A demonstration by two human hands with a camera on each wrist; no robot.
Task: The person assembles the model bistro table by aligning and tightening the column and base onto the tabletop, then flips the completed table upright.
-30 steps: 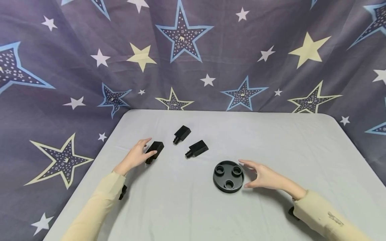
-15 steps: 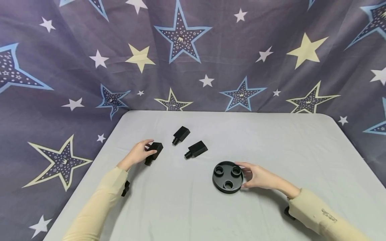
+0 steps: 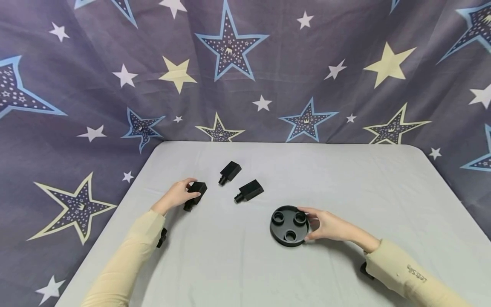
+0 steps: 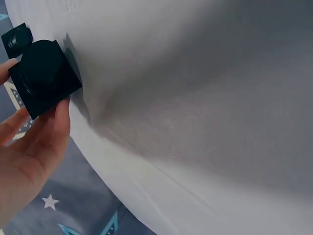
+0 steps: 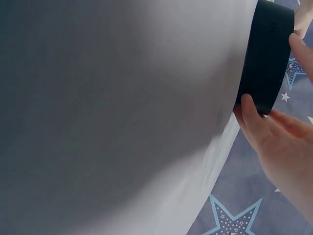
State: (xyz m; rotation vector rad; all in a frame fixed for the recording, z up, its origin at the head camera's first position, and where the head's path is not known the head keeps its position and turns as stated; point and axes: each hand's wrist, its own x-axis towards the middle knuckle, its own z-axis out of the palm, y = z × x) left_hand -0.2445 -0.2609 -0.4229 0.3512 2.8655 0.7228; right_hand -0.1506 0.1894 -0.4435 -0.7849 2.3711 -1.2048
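Note:
In the head view, my left hand (image 3: 176, 195) grips a black rectangular block with a narrow round neck (image 3: 197, 187), thumb on the near side and fingers on the far side. The left wrist view shows this block (image 4: 45, 73) end-on, with fingertips against its faces. To the right, my right hand (image 3: 333, 226) holds the right edge of a round black base (image 3: 288, 224) between thumb and fingers. Three ring-shaped sockets stand inside its rim. From the right wrist view, the base's side wall (image 5: 266, 56) shows, fingers on it; it lies on the table.
Two similar black blocks lie beyond the left hand: one farther back (image 3: 231, 169), another nearer the middle (image 3: 251, 189). A white cloth covers the table (image 3: 345, 170). Behind and at the left hangs a dark curtain (image 3: 268, 64) with stars.
My right hand has moved left from beside the round base and taken hold of its edge. The left fingers have closed in on the block. The blocks and base stay in place.

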